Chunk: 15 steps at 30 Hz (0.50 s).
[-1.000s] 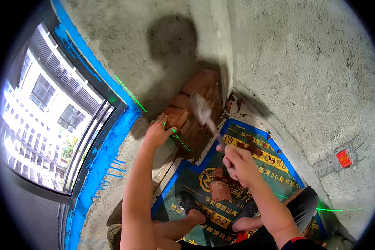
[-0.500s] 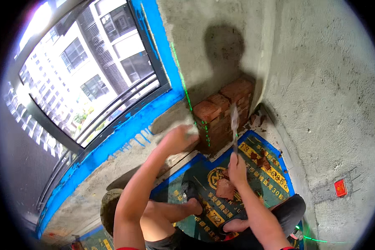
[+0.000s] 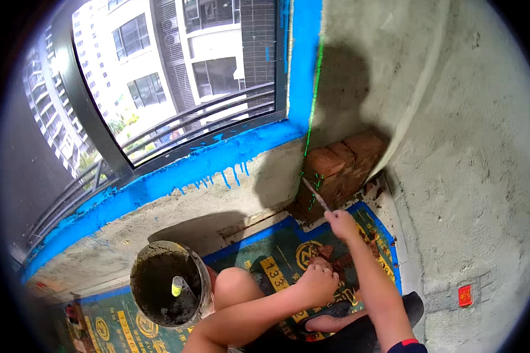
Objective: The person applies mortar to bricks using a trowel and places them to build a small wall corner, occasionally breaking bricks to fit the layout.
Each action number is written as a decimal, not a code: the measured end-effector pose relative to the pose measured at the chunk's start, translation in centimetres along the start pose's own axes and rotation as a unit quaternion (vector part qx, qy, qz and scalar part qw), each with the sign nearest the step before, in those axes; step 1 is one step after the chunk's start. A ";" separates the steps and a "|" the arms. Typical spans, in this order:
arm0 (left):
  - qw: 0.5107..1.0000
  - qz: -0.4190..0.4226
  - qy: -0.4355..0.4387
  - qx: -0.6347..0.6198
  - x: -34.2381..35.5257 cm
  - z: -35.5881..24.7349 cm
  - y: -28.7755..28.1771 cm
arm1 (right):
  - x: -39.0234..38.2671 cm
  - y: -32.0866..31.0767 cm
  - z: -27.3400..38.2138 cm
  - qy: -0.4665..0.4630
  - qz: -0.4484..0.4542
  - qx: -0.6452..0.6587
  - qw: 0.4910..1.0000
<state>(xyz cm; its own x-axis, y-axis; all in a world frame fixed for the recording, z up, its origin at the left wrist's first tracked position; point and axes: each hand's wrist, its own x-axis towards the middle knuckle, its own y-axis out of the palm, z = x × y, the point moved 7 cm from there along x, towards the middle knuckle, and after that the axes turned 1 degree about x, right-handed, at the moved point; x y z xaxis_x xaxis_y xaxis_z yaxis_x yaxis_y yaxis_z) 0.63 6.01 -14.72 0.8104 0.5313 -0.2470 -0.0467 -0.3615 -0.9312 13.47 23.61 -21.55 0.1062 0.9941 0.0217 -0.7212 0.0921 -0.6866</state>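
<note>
A worker's right hand wraps its fingers around a slim trowel-like tool, a grip that appears to extend its reach toward the red-brick pier in the corner at 12 o'clock. The left hand, fingers curled, hovers at or on broken brick at its own 12 o'clock; whether it pinches a piece cannot be told. At its 9 o'clock stands a mortar-smeared bucket, likely placed for easy reach.
</note>
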 end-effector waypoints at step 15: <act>0.814 -0.395 -0.035 -0.425 -0.9 4.5 -9.3 | -2.1 -10.1 12.2 0.079 0.027 0.211 0.974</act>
<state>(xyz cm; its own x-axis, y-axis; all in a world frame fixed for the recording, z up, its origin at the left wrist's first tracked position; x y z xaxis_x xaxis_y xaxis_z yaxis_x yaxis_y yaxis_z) -2.32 12.31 -7.07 0.3546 0.8866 0.2968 0.9177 -0.2692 -0.2922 12.19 21.33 -5.78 0.1408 0.9801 -0.1401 -0.9422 0.0892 -0.3230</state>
